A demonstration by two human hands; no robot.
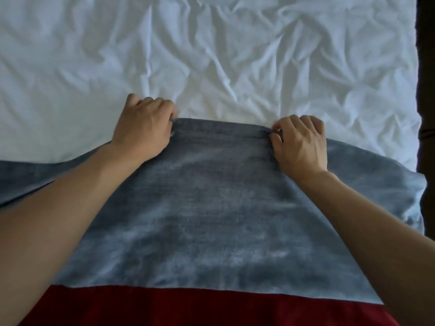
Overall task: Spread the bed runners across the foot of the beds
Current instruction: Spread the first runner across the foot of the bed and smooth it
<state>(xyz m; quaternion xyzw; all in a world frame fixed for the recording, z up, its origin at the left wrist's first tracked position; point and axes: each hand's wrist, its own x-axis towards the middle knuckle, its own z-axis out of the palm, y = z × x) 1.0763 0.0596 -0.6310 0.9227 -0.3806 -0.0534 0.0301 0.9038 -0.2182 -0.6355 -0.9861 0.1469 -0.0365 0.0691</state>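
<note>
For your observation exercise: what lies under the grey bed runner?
The grey bed runner lies over the wrinkled white sheet, which shows beyond its far edge. What the runner covers beneath cannot be seen.

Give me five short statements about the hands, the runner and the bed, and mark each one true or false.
1. Both hands pinch the far edge of the grey bed runner. True: left hand, right hand.
2. The white sheet is smooth and flat. False: it is heavily wrinkled.
3. The runner covers the whole bed. False: white sheet shows beyond its far edge.
4. A red band lies at the near side of the grey fabric. True.
5. The left hand lies flat and open. False: its fingers are curled on the runner edge.
</note>
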